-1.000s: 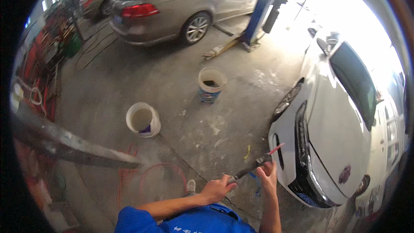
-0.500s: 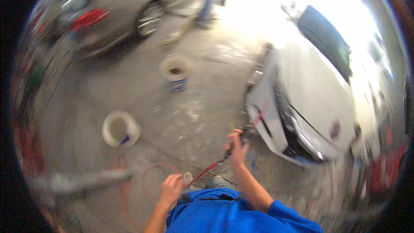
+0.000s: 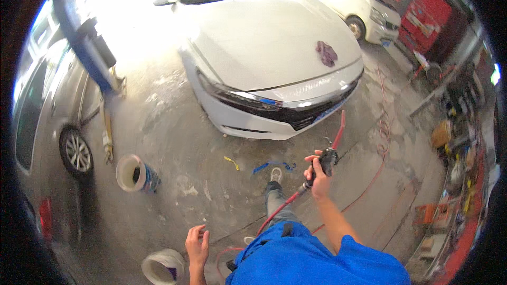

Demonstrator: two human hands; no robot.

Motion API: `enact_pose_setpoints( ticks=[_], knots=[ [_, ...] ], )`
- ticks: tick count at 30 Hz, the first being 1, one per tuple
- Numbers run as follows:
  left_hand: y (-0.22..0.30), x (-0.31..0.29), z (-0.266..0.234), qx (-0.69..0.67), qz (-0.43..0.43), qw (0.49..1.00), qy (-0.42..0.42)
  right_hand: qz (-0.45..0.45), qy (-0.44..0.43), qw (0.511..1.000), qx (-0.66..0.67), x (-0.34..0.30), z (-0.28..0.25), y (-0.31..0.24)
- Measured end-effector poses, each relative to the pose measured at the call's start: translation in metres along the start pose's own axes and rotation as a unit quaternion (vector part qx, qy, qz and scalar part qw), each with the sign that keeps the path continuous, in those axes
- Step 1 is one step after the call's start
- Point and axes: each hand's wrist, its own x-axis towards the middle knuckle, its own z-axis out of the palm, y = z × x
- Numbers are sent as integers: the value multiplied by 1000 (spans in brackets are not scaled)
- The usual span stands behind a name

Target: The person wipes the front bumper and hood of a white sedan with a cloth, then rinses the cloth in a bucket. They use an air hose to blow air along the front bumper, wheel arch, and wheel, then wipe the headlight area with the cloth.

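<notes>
My right hand is closed round a black spray gun with a long red nozzle tube pointing away from me, towards the white car's front. A red hose runs from the gun's rear end down past my leg. My left hand hangs free at the lower middle, fingers loosely extended with nothing in them. In front of me stands a white car, its bumper a short way beyond the nozzle. A crumpled purple cloth lies on its hood.
Two white buckets stand on the floor at left. A dark car and a blue lift post are beyond. Blue and yellow strips lie before the bumper. Cluttered shelving lines the right; hose crosses the floor.
My view has swung right, bringing the white car straight ahead and shifting the buckets left. My left hand is now farther from the hose; my right hand still holds the spray gun.
</notes>
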Motion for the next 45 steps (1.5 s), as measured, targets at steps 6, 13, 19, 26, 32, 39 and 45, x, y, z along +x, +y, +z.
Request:
enact_pose_setpoints(
  ticks=[6,13,19,26,32,39,45],
  knots=[
    [125,236,89,59,215,972,-72,56,41,997,26,93,-80,18],
    [354,512,297,144,424,874,-187,157,108,982,7,225,-133,32],
    [491,666,487,209,532,797,-195,181,175,967,29,299,-161,33],
    [580,727,650,279,545,767,-194,190,263,945,50,315,-188,41],
    [587,722,703,391,488,749,-217,188,328,925,41,318,-190,41],
    [539,727,683,330,502,776,-192,175,277,944,34,319,-176,46],
    [382,645,543,315,541,743,-237,131,217,967,16,349,-155,32]
  ],
)
